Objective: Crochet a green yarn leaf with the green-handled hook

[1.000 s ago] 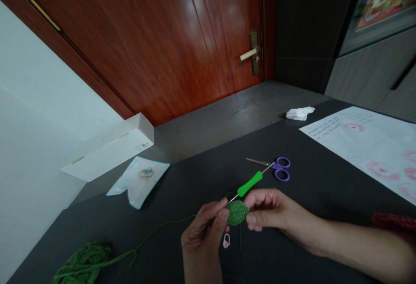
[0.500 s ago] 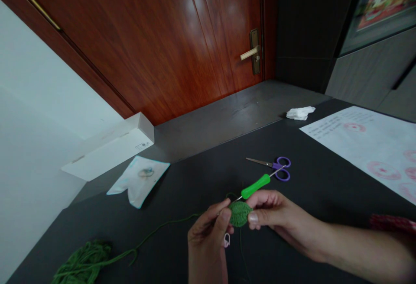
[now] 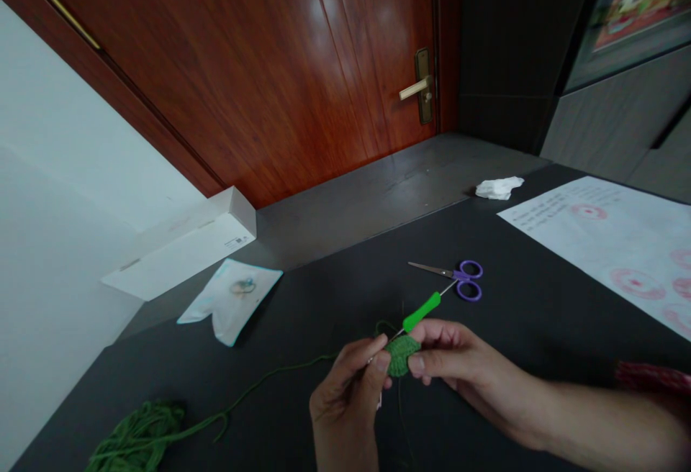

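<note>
A small green crochet piece (image 3: 402, 354) is pinched between my two hands above the dark table. My left hand (image 3: 350, 389) grips its left edge with thumb and fingers. With thumb and forefinger closed, my right hand (image 3: 458, 357) holds its right edge. A crochet hook (image 3: 422, 311) with a bright green handle and metal at both ends slants over the piece. Its lower end meets the work near my left fingertips; its upper end points at the scissors. Part of a pale pink stitch marker (image 3: 379, 401) shows below my left fingers. Green yarn (image 3: 281, 370) runs left from my left hand.
A green yarn ball (image 3: 140, 436) lies at the lower left. Purple-handled scissors (image 3: 467, 278) lie just beyond the hook. Farther out are a white pouch (image 3: 237, 299), a long white box (image 3: 188, 249), crumpled tissue (image 3: 499, 188) and a printed sheet (image 3: 610, 242). Dark red knitted material (image 3: 648, 375) is at right.
The crochet piece has tilted and shifted slightly right. The hook's upper end has dropped down and left. My left hand has turned a little, covering more of the stitch marker.
</note>
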{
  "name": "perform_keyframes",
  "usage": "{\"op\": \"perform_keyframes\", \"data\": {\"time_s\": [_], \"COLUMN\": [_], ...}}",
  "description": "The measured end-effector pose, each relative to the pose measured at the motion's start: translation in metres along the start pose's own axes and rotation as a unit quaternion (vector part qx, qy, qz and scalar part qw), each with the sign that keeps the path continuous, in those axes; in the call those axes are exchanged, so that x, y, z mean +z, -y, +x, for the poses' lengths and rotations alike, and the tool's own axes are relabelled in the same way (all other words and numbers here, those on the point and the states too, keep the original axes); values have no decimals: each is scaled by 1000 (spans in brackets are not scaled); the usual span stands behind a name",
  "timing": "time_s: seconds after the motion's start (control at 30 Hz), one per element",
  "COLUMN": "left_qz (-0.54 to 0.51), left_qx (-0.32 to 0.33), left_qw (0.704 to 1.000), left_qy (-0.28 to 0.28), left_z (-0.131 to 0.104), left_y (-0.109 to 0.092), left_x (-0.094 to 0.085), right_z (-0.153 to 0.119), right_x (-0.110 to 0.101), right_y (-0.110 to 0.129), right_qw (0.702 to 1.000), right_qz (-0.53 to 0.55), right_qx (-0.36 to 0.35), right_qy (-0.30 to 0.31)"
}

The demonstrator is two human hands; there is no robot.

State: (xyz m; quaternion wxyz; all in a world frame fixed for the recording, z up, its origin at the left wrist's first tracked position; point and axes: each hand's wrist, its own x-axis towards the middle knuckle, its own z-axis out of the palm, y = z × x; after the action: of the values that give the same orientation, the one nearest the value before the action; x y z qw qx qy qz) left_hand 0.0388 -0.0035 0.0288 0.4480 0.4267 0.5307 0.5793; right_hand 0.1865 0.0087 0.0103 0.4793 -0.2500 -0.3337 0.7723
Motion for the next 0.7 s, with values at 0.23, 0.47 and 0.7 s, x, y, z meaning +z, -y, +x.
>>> {"op": "perform_keyframes", "data": {"time_s": [0.23,0.47,0.7], "left_qz": [-91,-133,-149], "left_qx": [-120,-151,-156], "left_qw": [988,980,976], "left_qy": [13,-2,-10], "left_z": [6,5,4], "left_y": [6,8,7], "left_x": [-3,0,1], "right_z": [-1,-3,-4], "right_x": [0,2,2], "right_y": [-4,-5,-3], "right_qw": [999,999,999], "right_qz": [21,18,28], "right_qx": [-27,-39,-38], "right_qy": [-11,-3,4]}}
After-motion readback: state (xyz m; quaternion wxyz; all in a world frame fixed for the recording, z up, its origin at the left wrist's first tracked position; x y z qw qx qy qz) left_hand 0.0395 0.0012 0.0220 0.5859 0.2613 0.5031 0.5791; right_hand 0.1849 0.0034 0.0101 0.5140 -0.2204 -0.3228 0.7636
